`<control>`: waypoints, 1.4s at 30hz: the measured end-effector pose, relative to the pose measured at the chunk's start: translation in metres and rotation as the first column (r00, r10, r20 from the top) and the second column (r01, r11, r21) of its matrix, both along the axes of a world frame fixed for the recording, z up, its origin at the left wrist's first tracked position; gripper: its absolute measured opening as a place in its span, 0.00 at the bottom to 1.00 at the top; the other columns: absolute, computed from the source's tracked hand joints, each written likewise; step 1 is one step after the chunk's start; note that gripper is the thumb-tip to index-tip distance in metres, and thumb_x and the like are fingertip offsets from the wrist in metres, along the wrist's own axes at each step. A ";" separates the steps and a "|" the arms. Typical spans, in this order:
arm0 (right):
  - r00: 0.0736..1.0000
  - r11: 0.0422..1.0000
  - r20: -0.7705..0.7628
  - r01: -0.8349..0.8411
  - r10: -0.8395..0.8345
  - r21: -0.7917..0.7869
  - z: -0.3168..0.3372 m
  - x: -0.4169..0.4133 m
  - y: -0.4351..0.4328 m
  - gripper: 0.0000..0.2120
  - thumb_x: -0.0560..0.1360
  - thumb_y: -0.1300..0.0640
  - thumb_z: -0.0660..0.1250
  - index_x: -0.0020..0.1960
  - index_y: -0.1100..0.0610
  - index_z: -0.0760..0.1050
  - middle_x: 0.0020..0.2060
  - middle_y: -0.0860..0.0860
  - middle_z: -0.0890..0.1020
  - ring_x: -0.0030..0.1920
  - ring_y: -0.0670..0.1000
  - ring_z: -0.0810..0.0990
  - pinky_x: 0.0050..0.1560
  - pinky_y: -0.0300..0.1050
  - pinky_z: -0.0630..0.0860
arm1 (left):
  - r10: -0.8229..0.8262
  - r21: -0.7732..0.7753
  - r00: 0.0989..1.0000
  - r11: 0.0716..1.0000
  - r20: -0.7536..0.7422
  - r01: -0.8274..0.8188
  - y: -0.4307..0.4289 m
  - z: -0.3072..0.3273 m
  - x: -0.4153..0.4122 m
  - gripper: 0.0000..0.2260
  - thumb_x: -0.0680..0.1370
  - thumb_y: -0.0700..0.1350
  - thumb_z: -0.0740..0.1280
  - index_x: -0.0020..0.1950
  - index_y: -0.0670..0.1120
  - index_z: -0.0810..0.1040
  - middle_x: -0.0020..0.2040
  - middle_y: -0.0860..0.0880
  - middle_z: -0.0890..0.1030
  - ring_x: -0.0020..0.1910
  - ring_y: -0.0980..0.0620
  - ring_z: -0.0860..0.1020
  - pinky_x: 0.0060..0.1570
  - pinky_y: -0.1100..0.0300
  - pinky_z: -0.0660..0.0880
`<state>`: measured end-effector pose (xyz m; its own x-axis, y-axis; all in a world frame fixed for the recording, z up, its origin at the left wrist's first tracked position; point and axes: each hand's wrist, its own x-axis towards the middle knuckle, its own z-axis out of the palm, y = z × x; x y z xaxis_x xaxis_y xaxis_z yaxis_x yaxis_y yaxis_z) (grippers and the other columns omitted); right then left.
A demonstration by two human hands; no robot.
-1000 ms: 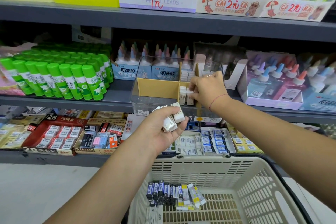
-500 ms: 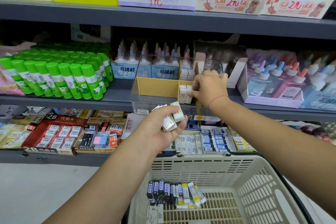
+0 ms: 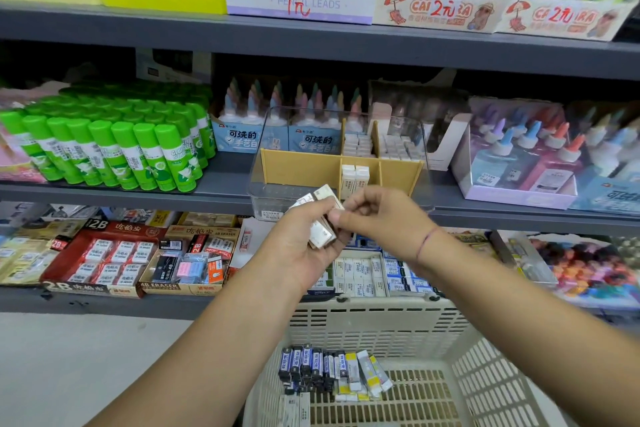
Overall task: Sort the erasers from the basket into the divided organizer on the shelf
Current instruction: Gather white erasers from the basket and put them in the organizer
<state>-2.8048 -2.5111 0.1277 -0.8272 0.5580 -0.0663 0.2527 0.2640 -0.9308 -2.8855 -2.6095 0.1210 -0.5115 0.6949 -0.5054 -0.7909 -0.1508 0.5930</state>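
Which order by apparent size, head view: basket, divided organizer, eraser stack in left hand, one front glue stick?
1. basket, though nearest the camera and cropped.
2. divided organizer.
3. Tie: eraser stack in the left hand and glue stick look alike; the stack is partly hidden.

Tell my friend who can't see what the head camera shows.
A person's left hand holds a stack of white erasers while the right hand pinches one. Behind is the divided organizer on the shelf; below, a basket holds more erasers.
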 end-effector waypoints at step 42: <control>0.949 0.603 0.295 -0.170 -0.114 0.780 0.009 -0.048 0.098 0.09 0.70 0.50 0.74 0.40 0.54 0.77 0.36 0.46 0.77 0.41 0.47 0.75 0.46 0.42 0.73 | 0.061 -0.030 0.995 0.998 0.076 -0.059 -0.006 0.007 -0.002 0.07 0.75 0.40 0.70 0.45 0.36 0.76 0.39 0.42 0.75 0.38 0.48 0.77 0.39 0.54 0.79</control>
